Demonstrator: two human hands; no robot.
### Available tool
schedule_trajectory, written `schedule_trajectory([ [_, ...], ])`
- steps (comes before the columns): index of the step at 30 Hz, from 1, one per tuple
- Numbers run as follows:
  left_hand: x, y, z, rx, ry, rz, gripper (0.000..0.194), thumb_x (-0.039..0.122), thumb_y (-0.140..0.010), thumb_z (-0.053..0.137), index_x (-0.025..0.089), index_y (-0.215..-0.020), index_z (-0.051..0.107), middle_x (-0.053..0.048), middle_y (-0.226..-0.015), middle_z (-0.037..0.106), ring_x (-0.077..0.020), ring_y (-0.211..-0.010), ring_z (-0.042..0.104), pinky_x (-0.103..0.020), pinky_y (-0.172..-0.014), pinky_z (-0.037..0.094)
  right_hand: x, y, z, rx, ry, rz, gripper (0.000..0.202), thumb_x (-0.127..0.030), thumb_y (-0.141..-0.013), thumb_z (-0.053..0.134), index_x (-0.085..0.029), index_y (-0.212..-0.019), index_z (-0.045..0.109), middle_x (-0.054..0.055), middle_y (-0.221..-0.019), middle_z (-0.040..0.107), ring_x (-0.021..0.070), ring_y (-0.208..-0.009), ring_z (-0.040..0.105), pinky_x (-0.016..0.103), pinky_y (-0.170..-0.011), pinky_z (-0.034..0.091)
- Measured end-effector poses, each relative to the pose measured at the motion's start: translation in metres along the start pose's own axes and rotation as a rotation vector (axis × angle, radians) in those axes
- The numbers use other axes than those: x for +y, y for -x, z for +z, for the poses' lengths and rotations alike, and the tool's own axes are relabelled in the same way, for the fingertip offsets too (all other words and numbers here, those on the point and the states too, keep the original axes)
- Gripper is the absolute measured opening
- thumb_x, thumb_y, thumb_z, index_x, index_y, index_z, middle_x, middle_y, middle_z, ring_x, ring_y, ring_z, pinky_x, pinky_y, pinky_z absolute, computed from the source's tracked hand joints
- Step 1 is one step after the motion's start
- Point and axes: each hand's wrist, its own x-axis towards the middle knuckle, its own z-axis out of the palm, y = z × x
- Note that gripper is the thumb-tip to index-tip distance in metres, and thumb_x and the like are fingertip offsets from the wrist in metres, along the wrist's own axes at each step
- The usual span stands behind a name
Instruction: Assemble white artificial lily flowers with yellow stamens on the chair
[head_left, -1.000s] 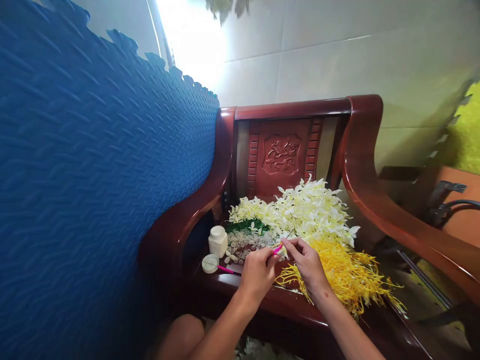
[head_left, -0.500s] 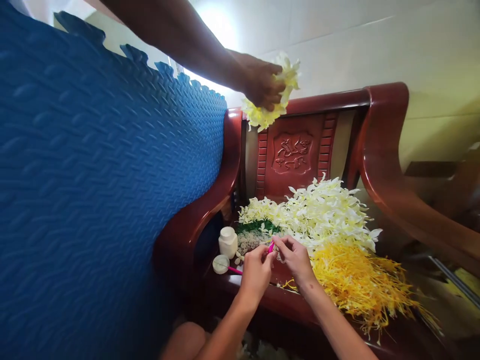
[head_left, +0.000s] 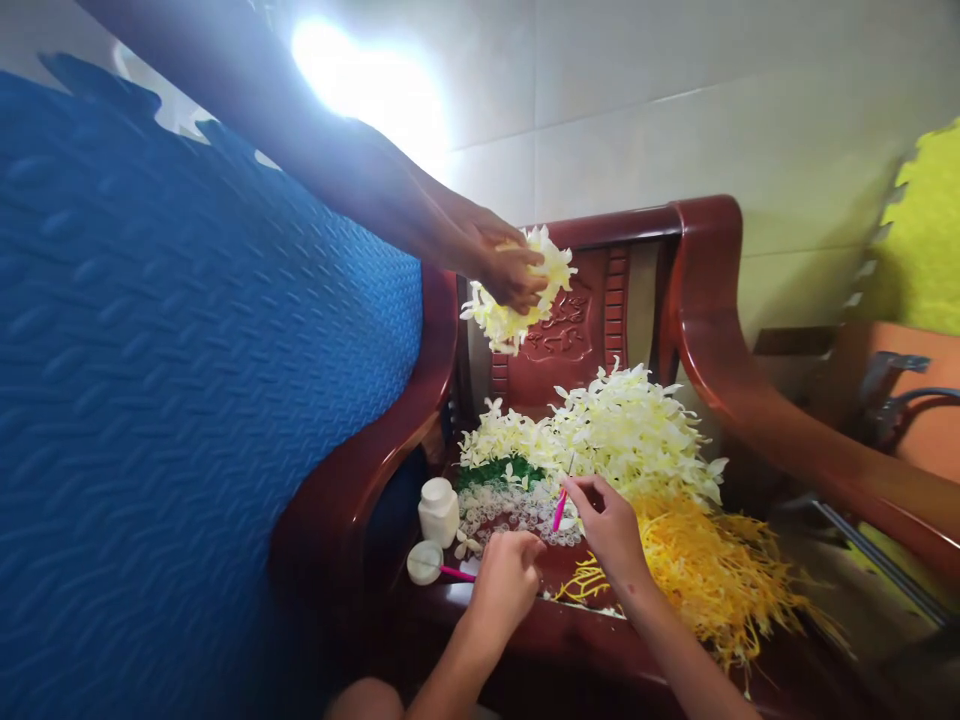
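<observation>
My right hand (head_left: pixel 609 525) pinches a slim pink-handled tool (head_left: pixel 559 510), its thin tip pointing up. Lower and to the left, my left hand (head_left: pixel 506 575) has its fingers curled together; whatever lies in them, if anything, is hidden. Small clear plastic pieces (head_left: pixel 517 508) spread over the seat just beyond both hands. Behind them are green bits (head_left: pixel 487 472) and a large heap of white artificial petals (head_left: pixel 634 430). Yellow thread-like strands (head_left: pixel 705 560) pile up beside my right wrist. Left of my left hand, a second pink stick (head_left: pixel 456 573) rests across a round white lid (head_left: pixel 424 563).
A white jar (head_left: pixel 439 512) stands by the lid. Another person's hand (head_left: pixel 514 275) holds a bunch of white flowers (head_left: pixel 555 265) above the seat. The wooden chair's armrests (head_left: pixel 352 450) flank the work, with a blue foam mat (head_left: pixel 187 400) upright on the left.
My hands have moved apart; the pink tool now stays in my right hand alone. My left hand has dropped lower. The other person's hand with the flowers has come down, and the view has shifted.
</observation>
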Motion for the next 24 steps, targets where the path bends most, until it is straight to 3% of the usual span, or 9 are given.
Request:
schedule_trajectory([
  [5, 0.009, -0.003, 0.002, -0.047, 0.094, 0.022, 0.030, 0.023, -0.085, 0.046, 0.018, -0.074, 0.074, -0.004, -0.064, 0.072, -0.0172, -0.063, 0.067, -0.024, -0.062, 0.045, 0.004, 0.000, -0.009, 0.021, 0.035, 0.008, 0.034, -0.052, -0.078, 0.060, -0.019, -0.072, 0.063, 0.002, -0.068, 0.064, 0.0181, -0.065, 0.055, 0.029, -0.065, 0.041],
  [9, 0.014, -0.007, 0.010, -0.029, 0.201, -0.054, 0.023, 0.025, -0.081, 0.056, 0.018, -0.081, 0.077, -0.005, -0.071, 0.075, -0.0173, -0.065, 0.068, -0.023, -0.060, 0.048, 0.003, 0.001, -0.008, 0.024, 0.008, -0.021, 0.036, -0.054, -0.079, 0.058, -0.018, -0.073, 0.062, 0.002, -0.067, 0.063, 0.0172, -0.062, 0.052, 0.028, -0.061, 0.040],
  [14, 0.021, -0.006, 0.016, -0.063, 0.093, -0.172, 0.019, 0.033, -0.076, 0.064, 0.019, -0.077, 0.077, -0.003, -0.063, 0.072, -0.0166, -0.058, 0.063, -0.023, -0.055, 0.045, -0.006, 0.004, -0.006, 0.038, 0.007, -0.027, 0.038, -0.055, -0.080, 0.057, -0.018, -0.074, 0.063, 0.001, -0.064, 0.061, 0.0166, -0.060, 0.051, 0.027, -0.057, 0.038],
  [19, 0.019, 0.003, 0.010, -0.037, 0.139, -0.127, 0.032, 0.041, -0.085, 0.051, 0.018, -0.078, 0.073, -0.005, -0.066, 0.071, -0.0188, -0.064, 0.065, -0.026, -0.060, 0.048, -0.010, 0.010, -0.008, 0.041, 0.025, -0.040, 0.036, -0.053, -0.082, 0.056, -0.018, -0.076, 0.063, 0.002, -0.069, 0.064, 0.0173, -0.064, 0.054, 0.028, -0.062, 0.040],
  [24, 0.005, 0.013, 0.005, -0.059, 0.226, -0.075, 0.033, 0.033, -0.089, 0.041, 0.016, -0.082, 0.069, -0.009, -0.083, 0.071, -0.0203, -0.072, 0.069, -0.026, -0.058, 0.051, -0.005, 0.013, -0.013, 0.024, 0.105, -0.034, 0.034, -0.052, -0.081, 0.056, -0.019, -0.074, 0.064, 0.002, -0.070, 0.066, 0.0181, -0.067, 0.057, 0.028, -0.065, 0.041],
])
